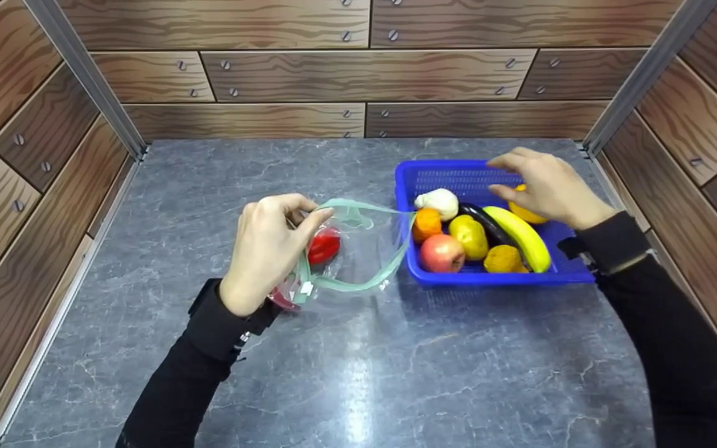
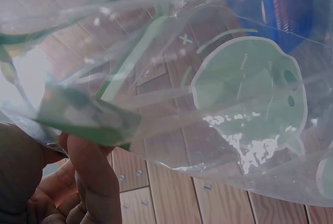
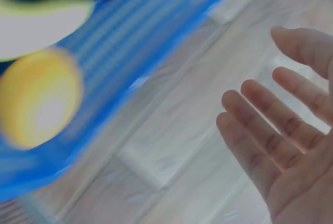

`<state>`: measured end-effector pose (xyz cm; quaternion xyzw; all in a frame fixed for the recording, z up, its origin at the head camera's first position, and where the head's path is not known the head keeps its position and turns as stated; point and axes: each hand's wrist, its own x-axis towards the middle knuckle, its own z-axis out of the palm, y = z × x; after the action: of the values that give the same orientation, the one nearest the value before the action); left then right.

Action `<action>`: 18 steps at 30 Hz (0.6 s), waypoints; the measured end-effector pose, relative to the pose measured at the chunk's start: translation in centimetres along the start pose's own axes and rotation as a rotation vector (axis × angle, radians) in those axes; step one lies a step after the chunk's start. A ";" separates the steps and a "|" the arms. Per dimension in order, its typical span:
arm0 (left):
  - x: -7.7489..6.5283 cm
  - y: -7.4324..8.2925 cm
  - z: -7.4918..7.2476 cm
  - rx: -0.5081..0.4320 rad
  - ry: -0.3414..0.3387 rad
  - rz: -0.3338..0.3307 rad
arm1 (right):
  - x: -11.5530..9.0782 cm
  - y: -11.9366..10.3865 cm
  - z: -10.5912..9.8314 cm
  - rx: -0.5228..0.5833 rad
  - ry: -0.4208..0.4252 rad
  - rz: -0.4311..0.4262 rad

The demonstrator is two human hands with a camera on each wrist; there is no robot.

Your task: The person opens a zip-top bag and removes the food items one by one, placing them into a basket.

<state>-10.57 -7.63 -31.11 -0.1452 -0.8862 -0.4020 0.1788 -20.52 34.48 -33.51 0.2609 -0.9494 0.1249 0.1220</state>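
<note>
My left hand point(image 1: 271, 249) pinches the green rim of a clear zip bag point(image 1: 352, 287) between thumb and fingers. The bag's mouth gapes toward the basket. A red pepper point(image 1: 325, 245) shows through the plastic, and a darker red piece point(image 1: 282, 300) lies lower, partly behind the hand. In the left wrist view, a green animal print point(image 2: 250, 94) marks the bag. My right hand point(image 1: 542, 183) hovers over the blue basket point(image 1: 501, 279) at its right side, fingers spread and holding nothing. Beneath it sits a round orange-yellow fruit point(image 1: 528, 214), partly hidden.
Inside the basket lie a banana point(image 1: 520, 236), an eggplant point(image 1: 486, 223), a red apple point(image 1: 442, 254), a yellow-green pepper-like piece point(image 1: 468, 238), a small orange fruit point(image 1: 427, 225), a white pear-shaped piece point(image 1: 438, 203) and a bumpy yellow piece point(image 1: 503, 259). Wood-patterned walls enclose the grey table point(image 1: 445, 373).
</note>
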 end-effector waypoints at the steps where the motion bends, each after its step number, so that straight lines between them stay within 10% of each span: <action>1: 0.0 0.0 0.0 0.002 -0.002 -0.002 | 0.1 -1.2 -0.1 0.013 0.033 -0.043; 10: 0.0 0.0 0.1 -0.006 -0.003 -0.004 | 1.0 -11.4 0.5 0.122 0.229 -0.480; 18: 0.0 -0.1 0.1 -0.010 -0.007 -0.005 | 3.0 -17.4 3.3 0.132 0.218 -0.651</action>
<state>-10.60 -7.60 -31.23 -0.1451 -0.8850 -0.4067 0.1741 -14.46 17.60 -32.68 0.5424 -0.7878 0.1676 0.2388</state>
